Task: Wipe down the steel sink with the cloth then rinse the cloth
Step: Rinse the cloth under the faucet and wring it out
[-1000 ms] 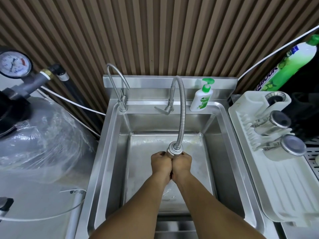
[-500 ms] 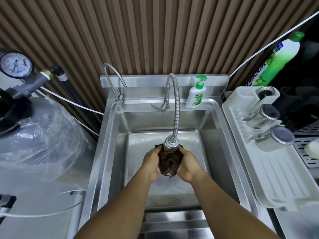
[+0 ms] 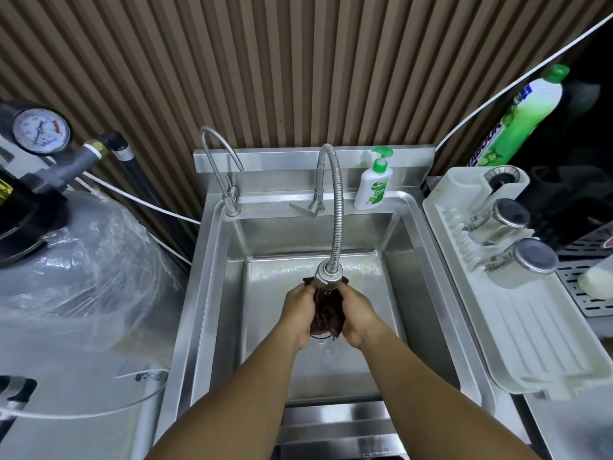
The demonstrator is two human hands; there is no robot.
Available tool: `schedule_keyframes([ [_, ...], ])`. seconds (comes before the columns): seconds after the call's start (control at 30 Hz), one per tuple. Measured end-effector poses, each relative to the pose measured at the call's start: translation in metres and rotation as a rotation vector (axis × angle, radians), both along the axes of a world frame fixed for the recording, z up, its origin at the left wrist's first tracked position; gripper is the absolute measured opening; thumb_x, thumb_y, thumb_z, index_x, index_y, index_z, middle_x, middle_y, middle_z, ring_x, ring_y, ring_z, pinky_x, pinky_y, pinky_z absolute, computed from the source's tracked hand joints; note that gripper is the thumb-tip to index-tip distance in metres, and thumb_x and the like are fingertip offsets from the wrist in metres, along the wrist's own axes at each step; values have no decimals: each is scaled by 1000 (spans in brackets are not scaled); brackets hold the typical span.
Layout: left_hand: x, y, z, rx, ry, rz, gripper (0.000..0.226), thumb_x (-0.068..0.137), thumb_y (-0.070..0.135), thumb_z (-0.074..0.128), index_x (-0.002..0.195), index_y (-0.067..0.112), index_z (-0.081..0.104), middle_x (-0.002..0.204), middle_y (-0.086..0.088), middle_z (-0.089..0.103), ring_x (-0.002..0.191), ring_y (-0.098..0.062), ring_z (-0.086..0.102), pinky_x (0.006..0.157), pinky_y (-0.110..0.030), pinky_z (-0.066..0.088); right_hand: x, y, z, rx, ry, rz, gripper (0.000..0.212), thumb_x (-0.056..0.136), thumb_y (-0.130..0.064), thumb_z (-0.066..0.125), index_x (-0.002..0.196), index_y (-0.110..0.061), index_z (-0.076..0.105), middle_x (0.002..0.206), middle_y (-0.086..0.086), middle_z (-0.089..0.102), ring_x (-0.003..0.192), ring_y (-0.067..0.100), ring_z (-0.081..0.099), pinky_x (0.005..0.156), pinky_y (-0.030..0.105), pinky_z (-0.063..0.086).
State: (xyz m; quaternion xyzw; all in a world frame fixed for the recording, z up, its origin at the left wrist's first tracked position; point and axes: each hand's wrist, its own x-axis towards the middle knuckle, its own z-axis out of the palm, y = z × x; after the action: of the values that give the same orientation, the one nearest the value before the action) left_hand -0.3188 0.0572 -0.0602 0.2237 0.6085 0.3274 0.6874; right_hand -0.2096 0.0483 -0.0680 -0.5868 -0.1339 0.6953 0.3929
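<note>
Steel surrounds your work: the sink (image 3: 428, 293) is a deep brushed-metal basin with square walls, a flat floor and a raised back ledge, hard and slick wherever it is wet. To its right lies a white plastic drain tray (image 3: 517, 330), ribbed and glossy, with round-lidded metal canisters (image 3: 520, 263) lying in its rack. On the back ledge stands a white soap bottle (image 3: 373, 184) with a green pump.

Over the middle of the basin arches the flexible tap hose (image 3: 337, 207), a ribbed metal gooseneck ending in a broad spray head (image 3: 326, 278). You cannot quite make out a stream from it, though ripples show on the floor below your hands.

Directly beneath that head you hold the cloth (image 3: 326, 313), a dark reddish-brown rag bunched into a soft wad. Your left hand (image 3: 298, 313) and right hand (image 3: 358, 315) press it from either side, fingers curled around it and gripping firmly.

Judge it as limp, heavy with water and slippery, with no stiffness to rely on. Grip the bulk of the wad rather than a loose corner, since a hanging edge will likely drip and slide free. It should tolerate hard wringing without harm.
</note>
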Motion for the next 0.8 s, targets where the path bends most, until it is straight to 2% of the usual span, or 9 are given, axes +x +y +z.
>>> schedule_keyframes([
  [0.07, 0, 3, -1, -6, 54, 25, 21, 93, 25, 57, 94, 9, 72, 88, -11, 77, 80, -30, 73, 69, -45, 62, -2, -1, -4, 11, -78, -12, 26, 97, -30, 61, 112, -11, 69, 104, 13, 76, 95, 29, 74, 87, 47, 60],
  [0.13, 2, 5, -1, -19, 76, 64, 25, 94, 20, 47, 89, 7, 68, 77, -14, 69, 57, -27, 59, 46, -28, 45, -4, -1, -5, 7, -158, -35, 21, 99, -28, 57, 111, -13, 67, 101, 13, 76, 90, 29, 74, 74, 40, 61],
  [0.2, 5, 6, -1, -46, 94, 87, 29, 95, 20, 40, 90, 7, 65, 72, -14, 59, 47, -22, 45, 41, -21, 32, -7, 0, -5, -4, -201, -64, 21, 102, -27, 50, 109, -13, 65, 99, 16, 75, 77, 30, 72, 51, 31, 54],
  [0.27, 9, 6, -2, -67, 104, 81, 30, 96, 25, 41, 89, 7, 64, 68, -12, 59, 43, -22, 46, 39, -19, 31, -11, 0, -2, -30, -193, -55, 25, 103, -31, 45, 108, -13, 62, 90, 16, 71, 56, 28, 63, 38, 24, 40],
  [0.4, 17, 5, -9, -41, 127, 34, 28, 93, 33, 63, 90, 5, 67, 71, -11, 68, 53, -26, 58, 43, -23, 41, -22, 5, -5, -77, -260, -28, 35, 101, -37, 44, 97, -6, 61, 68, 13, 61, 41, 22, 51, 37, 23, 34],
  [0.5, 22, 9, -17, -52, 115, 85, 28, 84, 30, 73, 83, 2, 67, 68, -10, 67, 60, -26, 58, 53, -29, 48, -28, 8, -4, -102, -219, -126, 32, 97, -33, 53, 77, -10, 60, 59, 7, 56, 45, 20, 49, 38, 21, 35],
  [0.6, 23, 14, -16, -50, 100, 131, 29, 78, 22, 77, 82, -3, 65, 69, -11, 65, 66, -26, 58, 62, -35, 51, -33, 13, -7, -117, -194, -224, 33, 89, -22, 65, 58, -14, 55, 56, 3, 52, 54, 21, 47, 47, 24, 39],
  [0.7, 22, 20, -21, -36, 120, 140, 15, 81, 11, 75, 73, 1, 67, 66, -7, 64, 64, -25, 56, 60, -33, 51, -34, 19, -6, -123, -191, -245, 25, 84, -16, 73, 63, -10, 61, 60, 6, 58, 58, 23, 52, 53, 28, 46],
  [0.8, 20, 22, -26, -24, 163, 130, 18, 77, 10, 75, 72, -2, 64, 65, -9, 64, 62, -25, 55, 58, -36, 52, -33, 22, -4, -120, -195, -236, 22, 85, -14, 72, 67, -8, 62, 61, 9, 58, 56, 23, 51, 48, 27, 45],
])
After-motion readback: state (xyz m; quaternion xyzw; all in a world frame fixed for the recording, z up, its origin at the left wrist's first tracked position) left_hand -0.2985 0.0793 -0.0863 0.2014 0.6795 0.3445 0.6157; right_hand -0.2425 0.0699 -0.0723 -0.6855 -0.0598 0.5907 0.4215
